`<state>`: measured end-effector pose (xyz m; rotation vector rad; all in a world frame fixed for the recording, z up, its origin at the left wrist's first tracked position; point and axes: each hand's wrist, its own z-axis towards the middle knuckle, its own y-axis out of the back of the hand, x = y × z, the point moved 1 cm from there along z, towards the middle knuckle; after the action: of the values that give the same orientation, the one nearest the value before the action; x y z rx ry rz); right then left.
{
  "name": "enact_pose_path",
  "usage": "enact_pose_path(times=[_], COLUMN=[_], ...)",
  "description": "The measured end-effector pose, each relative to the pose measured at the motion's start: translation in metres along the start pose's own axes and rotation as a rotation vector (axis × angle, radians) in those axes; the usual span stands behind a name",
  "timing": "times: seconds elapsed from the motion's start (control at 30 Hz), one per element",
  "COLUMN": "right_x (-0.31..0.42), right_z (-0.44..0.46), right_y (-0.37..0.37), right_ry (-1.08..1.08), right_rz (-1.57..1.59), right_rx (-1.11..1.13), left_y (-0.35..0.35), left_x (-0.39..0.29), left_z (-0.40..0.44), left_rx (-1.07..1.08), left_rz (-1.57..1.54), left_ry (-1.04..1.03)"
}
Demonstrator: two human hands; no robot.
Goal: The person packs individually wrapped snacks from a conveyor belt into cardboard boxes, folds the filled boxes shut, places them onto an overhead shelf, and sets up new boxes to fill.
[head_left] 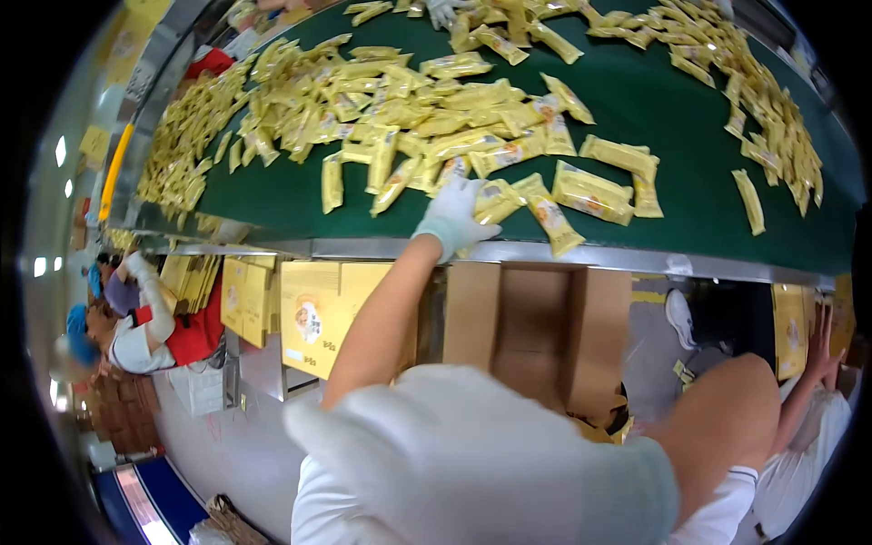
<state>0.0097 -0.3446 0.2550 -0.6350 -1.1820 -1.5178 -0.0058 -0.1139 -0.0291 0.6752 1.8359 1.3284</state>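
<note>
My left hand (pixel 451 216), in a white glove, reaches over the near edge of the green conveyor belt (pixel 263 200). Its fingers lie stretched on the yellow snack packets, thumb apart, touching a packet (pixel 496 202) at the near side of the pile. My right hand (pixel 481 445), also gloved, is very close to the camera and smeared by motion, so its fingers cannot be made out. Below the belt stands an open cardboard box (pixel 536 313), its flaps spread; the right hand covers part of its near side.
A metal rail (pixel 363 248) edges the belt. Flat yellow printed cartons (pixel 313 313) stand below it on the left. More packets (pixel 772 136) lie along the right. Co-workers are at the far left and far right; a gloved hand (pixel 445 11) reaches in at the top.
</note>
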Motion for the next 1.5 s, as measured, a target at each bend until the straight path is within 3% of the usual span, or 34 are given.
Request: enact_pose_path(times=[0.07, 0.1, 0.17, 0.23, 0.27, 0.33, 0.47, 0.53, 0.57, 0.63, 0.8, 0.87, 0.97, 1.03, 1.13, 1.27, 1.4, 1.5], right_x=[0.001, 0.001, 0.007, 0.003, -0.011, -0.032, -0.074, -0.13, -0.169, -0.224, -0.291, -0.318, -0.314, -0.289, -0.29, -0.341, -0.334, -0.314], right_z=[0.001, 0.003, 0.016, 0.008, -0.018, -0.045, -0.053, -0.076, -0.092, -0.118, -0.118, -0.12, -0.118, -0.112, -0.098, -0.102, -0.097, -0.092], right_y=[-0.005, 0.003, 0.04, 0.039, 0.007, -0.006, 0.075, 0.099, 0.109, 0.123, 0.11, 0.1, 0.101, 0.11, 0.132, 0.129, 0.121, 0.135], right_ry=[-0.05, -0.109, -0.25, -0.177, -0.031, 0.049, -0.206, -0.367, -0.331, -0.518, -0.389, -0.295, -0.411, -0.483, -0.365, -0.798, -0.724, -0.811], right_rz=[0.164, 0.227, 0.309, 0.364, 0.379, 0.313, 0.068, -0.476, -0.785, -0.908, -1.071, -1.199, -1.106, -0.937, -0.942, -0.952, -1.003, -0.922], right_rx=[0.119, 0.238, 0.51, 0.313, -0.046, -0.221, -0.047, -0.198, -0.239, -0.109, -0.034, -0.078, -0.139, -0.173, -0.412, -0.092, -0.136, -0.205], left_y=[0.002, 0.001, 0.002, 0.001, 0.0, 0.001, 0.014, 0.023, 0.04, 0.061, 0.065, 0.059, 0.053, 0.039, 0.03, 0.043, 0.064, 0.042], left_x=[-0.002, -0.004, -0.004, -0.004, -0.004, 0.0, -0.002, 0.0, -0.011, -0.021, -0.055, -0.062, -0.057, -0.035, -0.02, -0.023, -0.069, -0.092], left_z=[0.0, -0.001, 0.0, -0.001, -0.001, -0.004, -0.011, -0.013, -0.017, -0.013, 0.009, 0.013, 0.013, 0.007, -0.002, 0.0, 0.014, 0.038], left_rx=[0.022, -0.091, 0.002, 0.01, -0.008, -0.007, 0.056, 0.028, 0.013, -0.005, 0.035, 0.128, 0.303, 0.267, 0.212, 0.158, 0.016, 0.204], left_rz=[-0.007, 0.032, -0.081, -0.11, -0.1, -0.09, -0.085, -0.098, -0.098, -0.084, -0.05, 0.147, 0.434, 0.408, 0.255, 0.067, -0.107, 0.116], left_ry=[0.012, -0.062, -0.009, -0.001, -0.003, 0.008, 0.04, 0.063, 0.089, -0.076, -0.52, -0.53, -0.405, -0.389, -0.41, -0.501, -0.776, -0.837])
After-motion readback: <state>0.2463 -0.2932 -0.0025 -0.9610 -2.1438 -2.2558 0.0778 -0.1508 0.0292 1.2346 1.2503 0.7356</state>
